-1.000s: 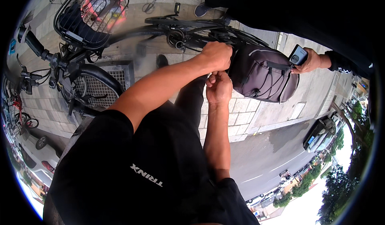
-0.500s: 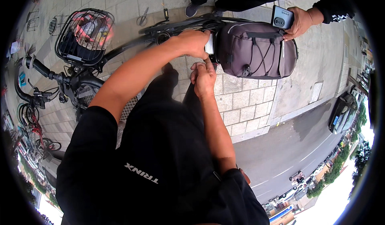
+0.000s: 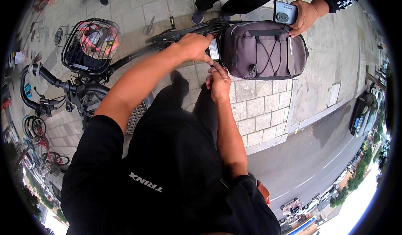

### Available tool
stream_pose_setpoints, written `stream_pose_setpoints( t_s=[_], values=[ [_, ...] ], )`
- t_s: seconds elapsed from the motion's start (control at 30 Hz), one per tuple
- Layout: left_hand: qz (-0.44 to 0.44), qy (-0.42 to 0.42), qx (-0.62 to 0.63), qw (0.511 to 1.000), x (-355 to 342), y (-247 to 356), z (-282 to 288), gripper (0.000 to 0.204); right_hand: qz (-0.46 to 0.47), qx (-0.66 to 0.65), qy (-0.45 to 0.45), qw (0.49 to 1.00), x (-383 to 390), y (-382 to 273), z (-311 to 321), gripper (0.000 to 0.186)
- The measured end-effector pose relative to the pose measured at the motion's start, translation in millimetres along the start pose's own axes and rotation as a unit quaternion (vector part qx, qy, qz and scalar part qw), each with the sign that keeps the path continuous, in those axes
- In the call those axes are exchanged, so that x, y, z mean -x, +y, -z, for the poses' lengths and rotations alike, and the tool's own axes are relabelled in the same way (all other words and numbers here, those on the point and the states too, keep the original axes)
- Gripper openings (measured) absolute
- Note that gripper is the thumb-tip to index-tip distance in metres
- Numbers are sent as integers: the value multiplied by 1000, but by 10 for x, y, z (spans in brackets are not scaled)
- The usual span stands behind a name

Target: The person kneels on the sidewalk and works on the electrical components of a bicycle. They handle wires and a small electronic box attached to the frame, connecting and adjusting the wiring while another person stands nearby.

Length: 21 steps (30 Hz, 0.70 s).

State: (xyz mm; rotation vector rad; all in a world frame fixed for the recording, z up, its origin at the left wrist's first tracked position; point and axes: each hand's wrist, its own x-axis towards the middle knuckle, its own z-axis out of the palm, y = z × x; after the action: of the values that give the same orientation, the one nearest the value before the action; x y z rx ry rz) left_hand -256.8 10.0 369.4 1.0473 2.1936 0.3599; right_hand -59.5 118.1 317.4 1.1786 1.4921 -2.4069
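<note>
Left-hand fingers are curled together and pinched at the front end of the grey bag, on a small pale ribbed piece sitting between the bag and the bicycle frame. Right-hand fingers are drawn together just below, tips pointing up at the same spot; whether they clamp anything cannot be told — the contact point is hidden by the left hand.

Judged step: fitting or fastening work at the front of the bag where it meets the rear carrier. The next move would likely call for fine fingertip work from both hands at that junction, with the bag kept steady.

Pose: the left forearm reaches forward and slightly right, wrist bent down over the fitting. The right hand rises nearly straight up from the lower edge of the view, elbow tucked, palm turned toward the left.

The bag lies lengthwise over the bicycle's rear end, above the paving. At its far top corner, another person's hand holds a phone and touches the bag. A wire basket with coloured contents sits at the front of the bicycle — well apart from the hands.
</note>
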Motion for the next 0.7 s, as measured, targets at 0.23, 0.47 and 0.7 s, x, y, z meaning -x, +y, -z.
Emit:
stream_pose_setpoints(
  t_s=[0.23, 0.47, 0.7],
  values=[
    [-46, 18, 95, 994, 2, -205, -50, 106, 8, 8, 11, 1000, 90, -136, -163, 38],
    [-32, -6, 265, 964, 188, -153, -133, 101, 52, 12, 54, 997, 195, -32, -203, 33],
    [-43, -64, 254, 964, 232, -8, -185, 84, 31, -135, 26, 990, 93, -80, -233, 23]
  ],
)
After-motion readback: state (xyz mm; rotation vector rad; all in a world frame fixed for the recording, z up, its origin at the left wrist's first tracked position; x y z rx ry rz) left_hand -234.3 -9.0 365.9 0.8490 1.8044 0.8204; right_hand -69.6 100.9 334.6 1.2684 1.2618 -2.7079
